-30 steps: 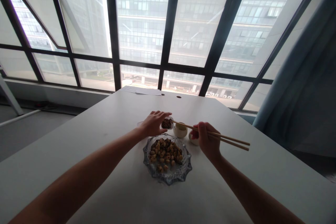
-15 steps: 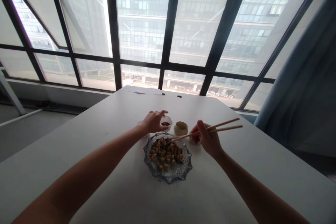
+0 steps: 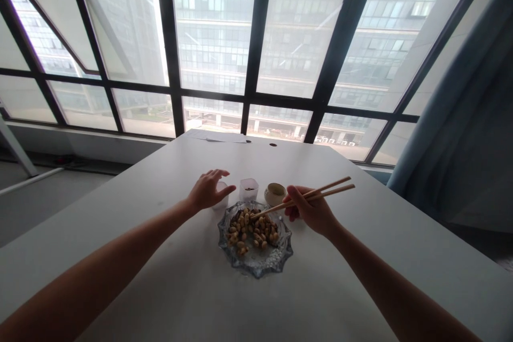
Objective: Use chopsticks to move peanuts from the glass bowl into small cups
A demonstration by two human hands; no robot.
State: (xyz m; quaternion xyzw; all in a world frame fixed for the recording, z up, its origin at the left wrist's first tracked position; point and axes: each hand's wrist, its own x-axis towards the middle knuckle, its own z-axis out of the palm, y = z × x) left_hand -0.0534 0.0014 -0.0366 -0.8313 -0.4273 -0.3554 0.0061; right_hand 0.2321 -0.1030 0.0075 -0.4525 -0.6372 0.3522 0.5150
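My right hand (image 3: 310, 211) grips a pair of wooden chopsticks (image 3: 280, 207), whose tips touch the heap of nuts (image 3: 250, 230). The nuts, mixed tan and dark brown, lie in a scalloped glass dish (image 3: 262, 267). To the upper left of the dish, my left hand (image 3: 210, 190) has its thumb and fingers apart and holds nothing. It is beside a translucent plastic cup (image 3: 222, 200), partly covering it; I cannot tell whether it touches. Behind the dish stands a second translucent cup (image 3: 249, 192) with small dark pieces inside.
A small pale yellow cup (image 3: 274, 195) stands close to my right hand. All these stand on a white table (image 3: 160, 278). Papers (image 3: 216, 136) lie at its far end near the windows, and a blue curtain (image 3: 444, 101) hangs at the right.
My left hand has moved left, from the middle cup to the left one. The chopsticks and my right hand have shifted left, their tips going further over the nuts.
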